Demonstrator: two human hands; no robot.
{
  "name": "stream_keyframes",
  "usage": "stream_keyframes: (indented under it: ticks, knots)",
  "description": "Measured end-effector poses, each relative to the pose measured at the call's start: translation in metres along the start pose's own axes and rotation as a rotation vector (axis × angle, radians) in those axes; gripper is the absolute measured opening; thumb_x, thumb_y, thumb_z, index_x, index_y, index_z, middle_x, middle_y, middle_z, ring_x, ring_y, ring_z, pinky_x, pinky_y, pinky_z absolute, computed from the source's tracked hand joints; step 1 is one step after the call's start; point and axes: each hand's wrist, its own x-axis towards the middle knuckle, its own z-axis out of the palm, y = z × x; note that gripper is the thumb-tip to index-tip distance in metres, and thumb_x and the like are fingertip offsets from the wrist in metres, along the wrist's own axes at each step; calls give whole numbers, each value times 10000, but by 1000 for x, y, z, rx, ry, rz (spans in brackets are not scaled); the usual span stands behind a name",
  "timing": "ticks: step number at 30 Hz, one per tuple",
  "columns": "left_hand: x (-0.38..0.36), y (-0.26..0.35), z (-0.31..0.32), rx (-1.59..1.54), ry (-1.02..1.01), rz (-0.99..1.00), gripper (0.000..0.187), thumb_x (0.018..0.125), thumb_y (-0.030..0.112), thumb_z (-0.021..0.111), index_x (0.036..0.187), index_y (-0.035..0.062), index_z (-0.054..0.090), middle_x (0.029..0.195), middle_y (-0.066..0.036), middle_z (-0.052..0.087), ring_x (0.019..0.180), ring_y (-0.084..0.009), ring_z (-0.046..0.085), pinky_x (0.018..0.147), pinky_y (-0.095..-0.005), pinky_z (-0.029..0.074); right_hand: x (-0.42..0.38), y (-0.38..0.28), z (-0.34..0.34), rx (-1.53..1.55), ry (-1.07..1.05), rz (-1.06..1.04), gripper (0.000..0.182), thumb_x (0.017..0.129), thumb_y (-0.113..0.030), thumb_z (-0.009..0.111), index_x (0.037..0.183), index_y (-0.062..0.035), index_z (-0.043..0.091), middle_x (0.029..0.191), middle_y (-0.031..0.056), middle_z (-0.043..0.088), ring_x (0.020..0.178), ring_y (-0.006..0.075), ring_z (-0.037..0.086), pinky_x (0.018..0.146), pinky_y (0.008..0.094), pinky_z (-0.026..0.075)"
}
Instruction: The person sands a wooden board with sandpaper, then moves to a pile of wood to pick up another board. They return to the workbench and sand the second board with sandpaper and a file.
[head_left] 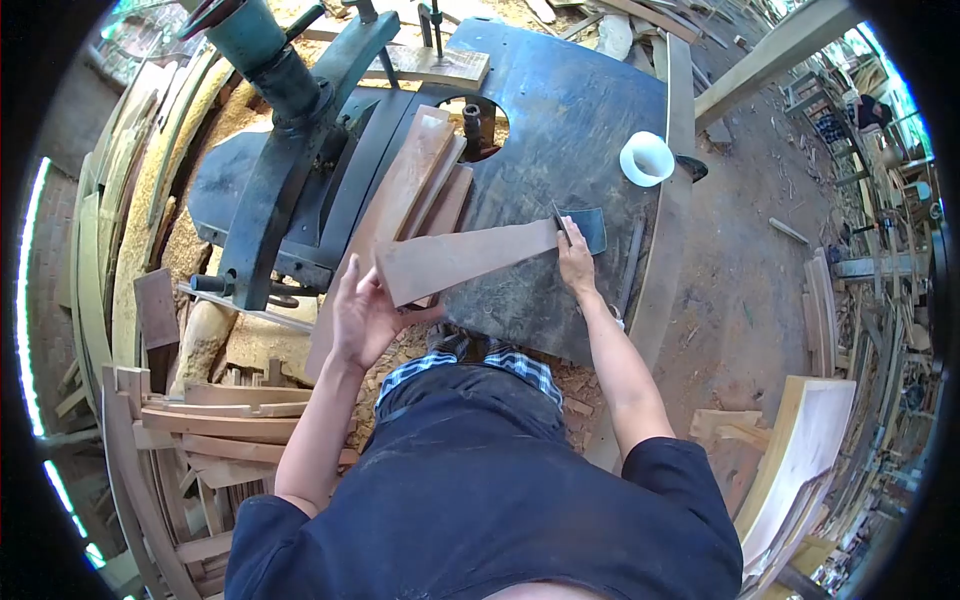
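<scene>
A tapered wooden board (pixel 460 262) lies at a slant across the front of the machine table, its wide end to the left and its narrow end to the right. My right hand (pixel 576 262) is closed at the narrow end, with a thin dark edge showing beside the fingertips. Under those fingers is a small dark green rectangular sheet (pixel 592 232). At the wide end, my left hand (pixel 362 318) has its fingers spread, palm up, fingertips right by the board's edge. Behind the board, several similar wooden pieces (pixel 405 185) are stacked at an angle.
The dark metal machine table (pixel 570 110) carries a white cup-like container (pixel 647 159) near its right edge. A heavy machine arm (pixel 285 150) rises at left. Curved wood offcuts (pixel 225 425) pile up at lower left, and thick boards (pixel 795 450) lean at lower right.
</scene>
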Motion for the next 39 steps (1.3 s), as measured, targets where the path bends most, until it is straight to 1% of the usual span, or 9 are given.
stream_keyframes:
  ticks: [4, 7, 11, 15, 20, 22, 26, 35, 39]
  knots:
    - [20, -11, -24, 84, 245, -95, 534, 981, 431, 434, 1373, 72, 379, 1304, -156, 464, 1236, -339, 465, 957, -585, 476, -6, -20, 19, -66, 68, -11, 463, 988, -299, 396, 1349, -18, 464, 1417, 195, 422, 1335, 348, 365, 1112, 407, 276]
    - [19, -24, -21, 109, 278, 75, 470, 975, 489, 407, 1372, 238, 414, 1313, -124, 478, 1259, -316, 445, 1002, -553, 438, -54, -118, 27, -34, 19, -378, 433, 952, -220, 437, 1318, 8, 477, 1365, 223, 469, 1301, 361, 407, 1101, 447, 287]
    - [21, -37, -42, -114, 334, 9, 647, 916, 641, 383, 1372, 184, 423, 1336, -97, 480, 1256, -240, 454, 1057, -471, 377, -116, -215, 30, 131, -120, -793, 465, 832, -74, 572, 1283, 18, 507, 1338, 199, 506, 1249, 333, 483, 1085, 434, 334]
    - [14, -38, -30, -286, 277, 18, 579, 916, 546, 499, 1324, 143, 419, 1324, -122, 472, 1266, -338, 425, 1027, -608, 372, -80, -158, 23, -20, -37, -741, 404, 854, -66, 502, 1244, 38, 530, 1265, 229, 550, 1199, 361, 519, 1057, 422, 365]
    - [12, -49, -33, -115, 440, 33, 432, 958, 361, 521, 1338, 172, 435, 1361, -110, 434, 1282, -364, 401, 1038, -626, 363, -29, -45, 17, -205, 84, -246, 439, 969, -219, 426, 1314, 50, 455, 1381, 231, 444, 1307, 361, 395, 1115, 411, 282]
    - [15, -51, -39, -68, 393, 32, 413, 988, 306, 473, 1378, 195, 393, 1376, -99, 413, 1279, -351, 410, 1027, -623, 368, -52, -91, 13, -53, -21, -255, 425, 976, -205, 433, 1327, 33, 450, 1382, 229, 442, 1326, 365, 368, 1124, 411, 265]
    - [16, -46, -56, -105, 387, -15, 444, 988, 300, 472, 1408, 206, 365, 1392, -103, 413, 1285, -353, 407, 1017, -617, 382, -109, -160, 17, 66, -142, -740, 399, 909, -134, 529, 1270, 33, 495, 1324, 246, 488, 1271, 372, 435, 1093, 433, 308]
    - [11, -43, -39, -45, 402, 21, 382, 988, 278, 477, 1351, 169, 427, 1373, -124, 424, 1279, -377, 406, 1014, -623, 388, -7, -38, 17, -61, 82, -154, 410, 967, -230, 434, 1270, 36, 507, 1346, 216, 486, 1286, 338, 422, 1097, 384, 309]
    - [11, -37, -50, -170, 474, 4, 376, 980, 245, 488, 1324, 104, 430, 1361, -180, 404, 1277, -428, 383, 1028, -660, 361, -79, -120, 24, 13, -73, -580, 431, 918, -191, 519, 1293, 19, 492, 1364, 209, 471, 1281, 342, 435, 1097, 424, 310]
